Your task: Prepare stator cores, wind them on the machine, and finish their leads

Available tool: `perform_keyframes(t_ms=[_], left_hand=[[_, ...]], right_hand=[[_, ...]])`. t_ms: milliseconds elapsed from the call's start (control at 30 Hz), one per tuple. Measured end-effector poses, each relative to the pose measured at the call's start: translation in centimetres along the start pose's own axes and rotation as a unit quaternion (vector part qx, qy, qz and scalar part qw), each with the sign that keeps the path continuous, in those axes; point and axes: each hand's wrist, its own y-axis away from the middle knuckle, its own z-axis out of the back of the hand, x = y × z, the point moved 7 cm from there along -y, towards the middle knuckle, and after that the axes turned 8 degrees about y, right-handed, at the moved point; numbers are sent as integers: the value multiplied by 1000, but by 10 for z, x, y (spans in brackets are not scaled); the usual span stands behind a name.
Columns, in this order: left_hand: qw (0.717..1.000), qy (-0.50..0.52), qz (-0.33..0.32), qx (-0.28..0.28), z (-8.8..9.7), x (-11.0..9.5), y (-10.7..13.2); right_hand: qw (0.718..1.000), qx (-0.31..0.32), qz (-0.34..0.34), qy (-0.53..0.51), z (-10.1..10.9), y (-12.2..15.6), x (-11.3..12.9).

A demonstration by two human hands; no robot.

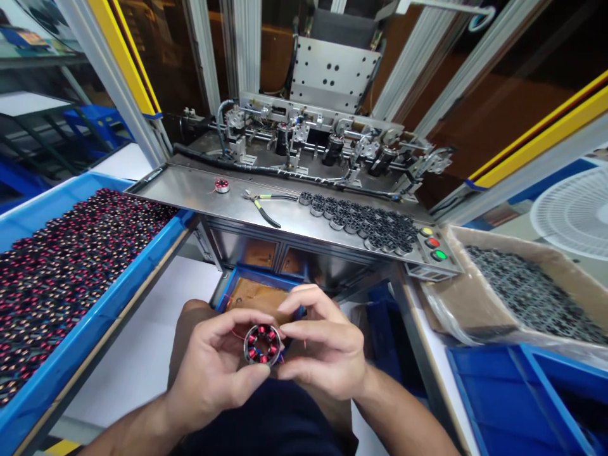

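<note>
A small round stator with red copper windings [262,345] is held low in the middle, over my lap. My left hand [216,370] grips its left rim between thumb and fingers. My right hand [323,348] pinches its right side, fingers curled; thin red wire ends stick out beside the fingertips. Another wound stator [221,185] lies alone on the steel shelf [190,190] ahead. Cutting pliers [261,208] with dark handles lie on the same shelf.
A blue tray [95,304] at left is full of wound stators. Several bare stators [365,221] are heaped on the shelf's right part, near three round buttons [432,243]. A cardboard box [522,291] of bare stators sits at right. A winding machine [332,139] stands behind.
</note>
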Motion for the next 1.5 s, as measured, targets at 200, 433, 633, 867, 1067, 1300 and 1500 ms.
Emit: perform_keyframes(t_ms=[200, 433, 633, 867, 1067, 1300, 1500], left_hand=[[996, 60, 61, 37, -4, 16, -1], [989, 116, 82, 28, -3, 22, 0], [996, 12, -84, -8, -4, 1, 3], [990, -15, -131, -52, -3, -1, 8], [995, 11, -77, -64, 1, 6, 3], [993, 41, 94, 65, 0, 28, 1], [987, 120, 80, 77, 2, 30, 2]], right_hand=[[996, 50, 67, 16, -5, -12, 9], [964, -24, 134, 230, 0, 15, 35], [949, -153, 110, 254, -1, 25, 43], [971, -170, -14, 167, -12, 24, 32], [971, -195, -107, 93, -16, 27, 11], [979, -149, -114, 84, -8, 23, 0], [978, -125, -114, 120, -4, 21, 2]])
